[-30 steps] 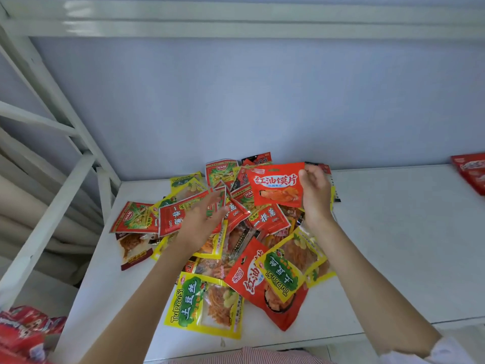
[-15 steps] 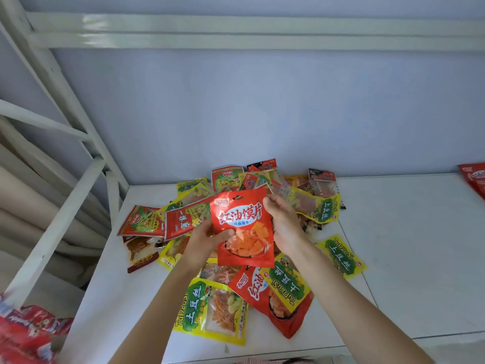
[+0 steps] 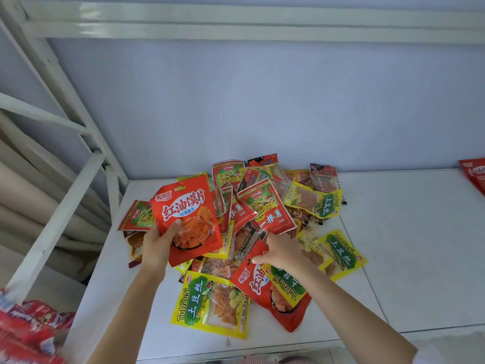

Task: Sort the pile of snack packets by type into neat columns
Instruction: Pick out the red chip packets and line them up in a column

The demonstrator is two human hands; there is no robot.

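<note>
So: the red chili-chip packet [image 3: 187, 219] is now held by the left hand [image 3: 154, 248], thumb across its lower front, fingers behind, lifted over the left side of the pile [image 3: 262, 219]. Half a second ago both hands had it at centre; a second ago the right hand alone held it up at the back. So it's been passed right-to-left, which frees the right for the next pick.

The right hand [image 3: 282, 252] has dropped onto the pile and sits at the top edge of a second red packet [image 3: 265, 290] of the same print, fingers bent down on it. Looks like a pinch starting, but I can't tell if it actually has a grip.

My read: same-type packets are being collected in the left hand before any column gets laid. No columns yet on the white table [image 3: 406, 245]; the sort has barely started.

Hard to see:
- a yellow-green potato-strip packet [image 3: 287, 282] overlaps the second red one, so it may drag along.
- mid-pile packets are buried and their types unreadable.
- a red packet [image 3: 473, 174] at the right edge is cut off.
- blurred red packets [image 3: 29, 327] bottom-left, off the table; type unclear.
- another yellow-green packet [image 3: 210, 303] lies flat at the near edge, fully visible.
</note>
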